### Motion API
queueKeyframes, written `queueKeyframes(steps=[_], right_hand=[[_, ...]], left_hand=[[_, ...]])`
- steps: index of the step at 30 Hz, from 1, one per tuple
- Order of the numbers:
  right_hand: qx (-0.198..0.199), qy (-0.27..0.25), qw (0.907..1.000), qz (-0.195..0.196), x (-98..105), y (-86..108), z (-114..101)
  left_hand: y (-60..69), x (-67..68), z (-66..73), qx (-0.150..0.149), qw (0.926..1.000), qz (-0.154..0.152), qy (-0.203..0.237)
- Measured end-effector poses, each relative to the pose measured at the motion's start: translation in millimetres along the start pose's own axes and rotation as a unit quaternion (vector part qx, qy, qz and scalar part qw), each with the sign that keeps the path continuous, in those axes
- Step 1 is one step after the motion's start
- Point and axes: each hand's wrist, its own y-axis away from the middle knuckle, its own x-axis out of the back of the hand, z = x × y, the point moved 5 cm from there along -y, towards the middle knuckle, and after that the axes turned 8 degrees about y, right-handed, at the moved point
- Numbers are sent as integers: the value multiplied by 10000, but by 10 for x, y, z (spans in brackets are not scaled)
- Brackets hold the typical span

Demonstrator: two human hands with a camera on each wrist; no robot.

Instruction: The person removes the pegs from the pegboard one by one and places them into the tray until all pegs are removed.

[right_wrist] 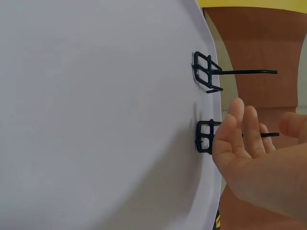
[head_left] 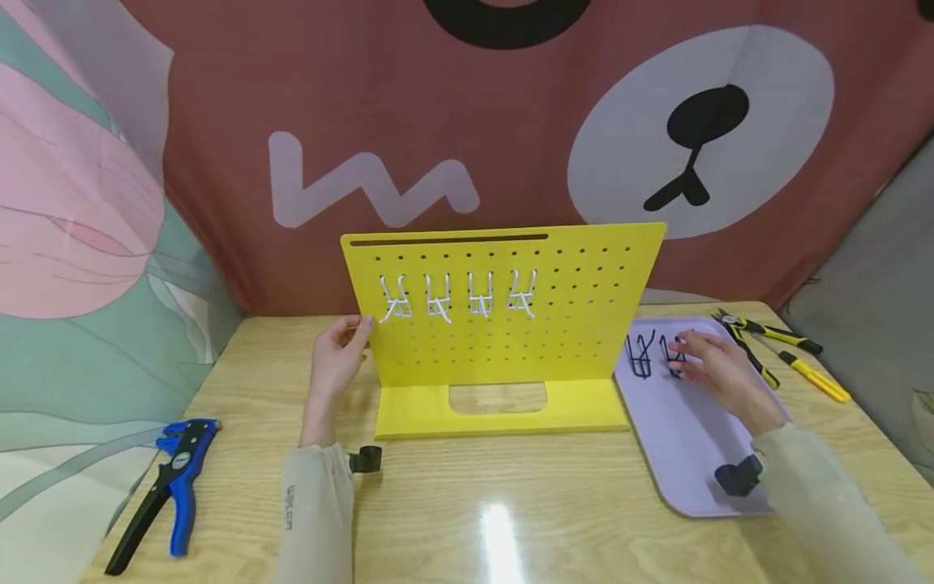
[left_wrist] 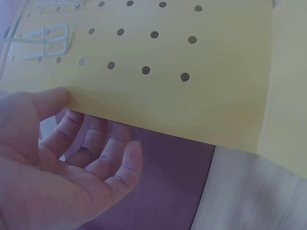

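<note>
A yellow pegboard (head_left: 496, 349) stands upright on its base in the head view, with several white wire hooks (head_left: 480, 304) in a row across its upper part. My left hand (head_left: 339, 353) pinches the board's left edge, thumb in front and curled fingers behind. To the right of the board, two black wire hooks (head_left: 640, 365) lie at the far end of a lilac tray (head_left: 700, 462). My right hand (head_left: 718, 377) is at the right-hand black hook (right_wrist: 198, 139), its fingers partly covering it. In the right wrist view the thumb stands apart from the fingers, and no grip shows.
Blue-and-black wire strippers (head_left: 182, 478) lie on the wooden table (head_left: 423, 511) at the left. Beyond the tray's right side are yellow-and-black pliers (head_left: 784, 334) and a yellow utility knife (head_left: 813, 377). A printed cloth (head_left: 365, 97) hangs behind the table.
</note>
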Motion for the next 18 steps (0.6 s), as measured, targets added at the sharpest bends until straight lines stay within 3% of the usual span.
queueKeyframes(steps=[7,11,15,18], right_hand=[[21,-248,9997,-26,6,83,-68],[413,-466,9979,183,-12,169,-252],[724,-502,9952,420,-141,294,-466],[881,-431,9947,307,-328,403,-610]], left_hand=[[8,-9,-8,18,10000,-12,-2],[0,-7,-14,-5,10000,13,-37],[5,-5,-5,14,10000,10,-68],[9,-7,-2,4,10000,16,-89]])
